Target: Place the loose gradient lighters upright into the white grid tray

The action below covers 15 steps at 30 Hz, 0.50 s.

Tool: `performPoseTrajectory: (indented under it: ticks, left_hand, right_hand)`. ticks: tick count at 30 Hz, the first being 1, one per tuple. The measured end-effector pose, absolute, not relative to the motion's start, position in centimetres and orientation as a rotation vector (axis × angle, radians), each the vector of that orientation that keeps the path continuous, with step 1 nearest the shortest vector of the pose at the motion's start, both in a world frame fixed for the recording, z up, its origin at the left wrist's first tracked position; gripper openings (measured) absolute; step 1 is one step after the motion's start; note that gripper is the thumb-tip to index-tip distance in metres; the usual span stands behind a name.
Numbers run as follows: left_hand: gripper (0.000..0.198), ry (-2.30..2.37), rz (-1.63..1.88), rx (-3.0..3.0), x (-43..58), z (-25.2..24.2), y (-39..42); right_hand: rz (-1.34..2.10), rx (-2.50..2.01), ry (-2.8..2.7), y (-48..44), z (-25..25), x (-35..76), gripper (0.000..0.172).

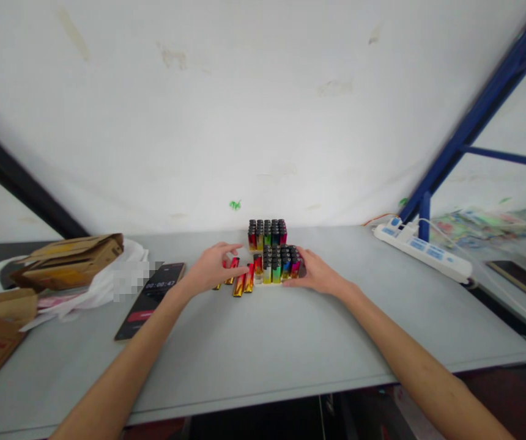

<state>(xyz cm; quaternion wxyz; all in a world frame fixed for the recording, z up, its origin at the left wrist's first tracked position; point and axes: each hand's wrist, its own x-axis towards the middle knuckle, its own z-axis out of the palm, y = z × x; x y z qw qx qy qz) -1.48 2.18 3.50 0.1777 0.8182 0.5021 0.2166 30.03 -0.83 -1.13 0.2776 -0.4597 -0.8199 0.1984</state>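
Two blocks of upright coloured lighters with black tops stand on the grey table (pixel 263 330): a near block (pixel 279 264) and a far block (pixel 267 233). Several loose red-and-yellow lighters (pixel 243 283) lie flat just left of the near block. My left hand (pixel 212 267) hovers over the loose ones, its fingers pinched on a red lighter (pixel 233 263). My right hand (pixel 315 272) rests against the right side of the near block, fingers curled round its edge.
A phone (pixel 150 297) with a lit timer screen lies to the left. Cardboard boxes (pixel 73 256) and a white plastic bag (pixel 102 284) sit at the far left. A white power strip (pixel 423 249) lies at the right, by a blue frame (pixel 474 116).
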Motion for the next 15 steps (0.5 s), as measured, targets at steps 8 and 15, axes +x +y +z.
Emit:
performPoseTrajectory:
  ticks: [8,15]
  left_hand:
    - [0.038,1.172,0.864,2.253,1.4,2.4,1.4]
    - [0.044,1.048,1.087,1.835,-0.8,3.5,0.7]
  right_hand:
    - [0.533,-1.202,-2.186,-0.8,-1.3,30.0,0.09]
    - [0.545,-1.278,-2.2,-1.0,-0.9,30.0,0.092]
